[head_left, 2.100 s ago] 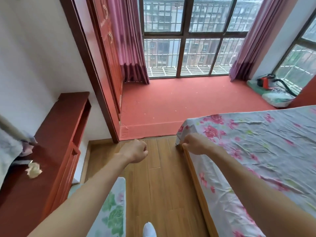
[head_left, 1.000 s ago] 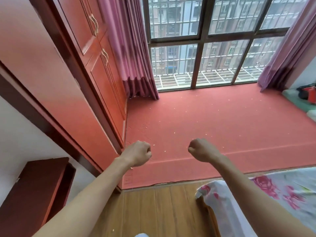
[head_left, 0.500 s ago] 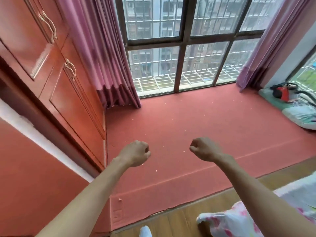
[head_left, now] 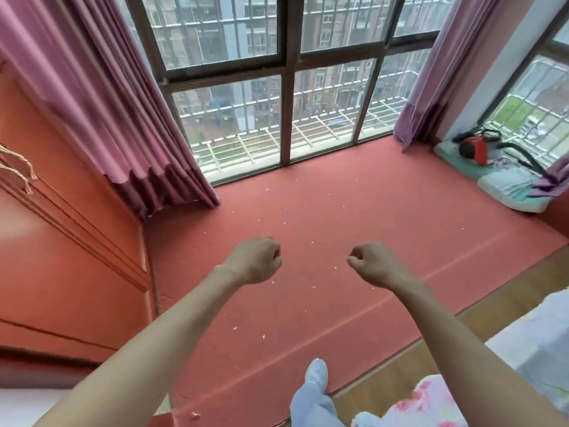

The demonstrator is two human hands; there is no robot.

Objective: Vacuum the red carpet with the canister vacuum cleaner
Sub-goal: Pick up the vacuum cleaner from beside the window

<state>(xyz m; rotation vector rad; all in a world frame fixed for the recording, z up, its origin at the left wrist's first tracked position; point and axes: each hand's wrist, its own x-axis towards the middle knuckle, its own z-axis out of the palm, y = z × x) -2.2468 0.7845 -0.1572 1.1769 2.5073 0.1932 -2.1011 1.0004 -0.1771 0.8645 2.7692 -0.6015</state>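
While the left hand (head_left: 255,260) and right hand (head_left: 374,263) have fingers clenched on nothing, the raised carpet (head_left: 338,211) edge could trip that foot (head_left: 315,372) on the way to the vacuum (head_left: 472,149) in the corner.

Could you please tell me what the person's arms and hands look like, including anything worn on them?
The left forearm and right forearm are bare, with no sleeves in view. The left hand and right hand wear no gloves. No watch, bracelet or ring shows on the sides facing the camera.
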